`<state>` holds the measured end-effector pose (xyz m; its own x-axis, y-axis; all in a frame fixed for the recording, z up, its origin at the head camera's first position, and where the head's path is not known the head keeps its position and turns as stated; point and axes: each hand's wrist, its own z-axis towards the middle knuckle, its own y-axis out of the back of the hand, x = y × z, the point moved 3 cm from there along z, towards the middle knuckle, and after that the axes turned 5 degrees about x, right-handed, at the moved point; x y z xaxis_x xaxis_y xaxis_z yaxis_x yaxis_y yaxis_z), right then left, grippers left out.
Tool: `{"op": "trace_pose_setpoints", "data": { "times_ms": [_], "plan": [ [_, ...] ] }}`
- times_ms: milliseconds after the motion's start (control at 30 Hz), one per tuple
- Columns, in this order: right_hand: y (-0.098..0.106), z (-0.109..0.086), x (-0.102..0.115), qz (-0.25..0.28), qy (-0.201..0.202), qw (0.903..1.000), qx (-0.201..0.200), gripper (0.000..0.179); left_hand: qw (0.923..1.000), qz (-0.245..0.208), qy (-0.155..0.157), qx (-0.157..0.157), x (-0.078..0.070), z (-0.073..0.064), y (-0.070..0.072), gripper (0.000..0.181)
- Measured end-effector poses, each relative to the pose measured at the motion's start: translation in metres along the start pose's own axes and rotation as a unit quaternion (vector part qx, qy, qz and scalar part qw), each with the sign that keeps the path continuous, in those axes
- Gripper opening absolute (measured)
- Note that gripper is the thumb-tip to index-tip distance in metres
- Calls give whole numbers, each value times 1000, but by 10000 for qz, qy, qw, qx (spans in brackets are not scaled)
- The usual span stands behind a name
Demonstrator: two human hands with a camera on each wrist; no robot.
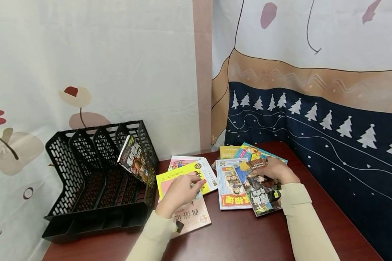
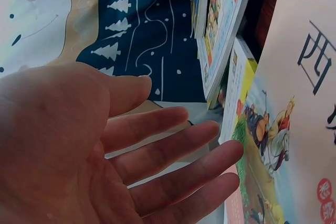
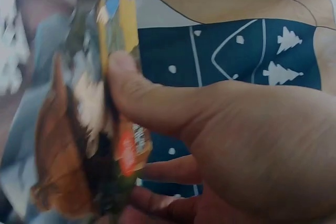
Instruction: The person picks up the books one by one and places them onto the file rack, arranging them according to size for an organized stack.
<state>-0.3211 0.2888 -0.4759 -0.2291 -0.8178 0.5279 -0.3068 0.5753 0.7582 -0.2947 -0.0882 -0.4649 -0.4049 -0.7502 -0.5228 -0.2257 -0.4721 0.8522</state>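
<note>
My right hand (image 1: 276, 170) holds a dark, colourful comic book (image 1: 261, 195) by its edge. In the right wrist view the thumb lies on the cover of the blurred book (image 3: 79, 129) and the other fingers are behind it. Beneath it lies a white-bordered book (image 1: 227, 181) with an orange title. My left hand (image 1: 179, 192) hovers over the left pile, fingers spread loosely and palm bare in the left wrist view. Nearest to it are a yellow book (image 1: 170, 175) and a pale pink book (image 1: 199, 208) with a horseman picture (image 2: 278, 135).
A black slotted file rack (image 1: 101, 217) stands at the left, with a dark book (image 1: 135, 159) leaning in its right-hand compartment. Behind the right pile lie a blue-edged book (image 1: 248, 150) and a yellow one (image 1: 228, 151). Patterned curtains (image 1: 313, 145) border the reddish-brown table (image 1: 241, 239).
</note>
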Motion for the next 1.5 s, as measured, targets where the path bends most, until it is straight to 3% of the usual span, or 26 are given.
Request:
{"op": "trace_pose_setpoints", "data": {
  "times_ms": [133,233,333,433,567,667,800,900,1100,1167,1233,1300,1400,1500],
  "plan": [
    [-4,5,1,507,144,9986,61,100,9999,36,-32,112,1,0,-4,30],
    [-6,8,5,946,651,9934,-5,86,9998,-13,28,196,2,-1,-6,32],
    [-7,8,13,1467,1279,9809,40,73,9996,-87,92,236,1,-2,-5,34],
    [-6,8,23,1612,1633,9733,-83,72,9996,-100,90,232,0,-2,-2,35],
    [-9,6,40,1919,1786,9642,-399,78,9998,-105,-10,189,-2,0,1,38],
    [-17,5,61,2488,2108,9446,-376,70,9993,-311,45,204,-3,1,2,50],
    [-38,4,92,3610,2396,9012,-12,65,9966,-724,278,267,-5,2,-2,75],
    [-56,2,111,4181,2338,8778,58,65,9920,-1147,457,266,-6,2,-7,83],
    [-74,-4,128,4887,2259,8426,-110,54,9769,-2002,735,-128,-1,4,-3,85],
    [-75,-5,129,5031,2209,8354,-111,52,9712,-2260,735,-192,1,4,1,80],
    [-76,-5,130,5085,2167,8334,3,54,9669,-2439,719,-230,2,4,4,75],
    [-75,-3,130,5052,2062,8378,168,54,9649,-2513,709,-295,4,4,8,73],
    [-71,2,126,4699,1881,8618,332,54,9680,-2370,736,-359,7,2,17,76],
    [-65,4,118,4094,1848,8929,318,52,9786,-1892,750,-313,12,-1,26,78]
  ]
}}
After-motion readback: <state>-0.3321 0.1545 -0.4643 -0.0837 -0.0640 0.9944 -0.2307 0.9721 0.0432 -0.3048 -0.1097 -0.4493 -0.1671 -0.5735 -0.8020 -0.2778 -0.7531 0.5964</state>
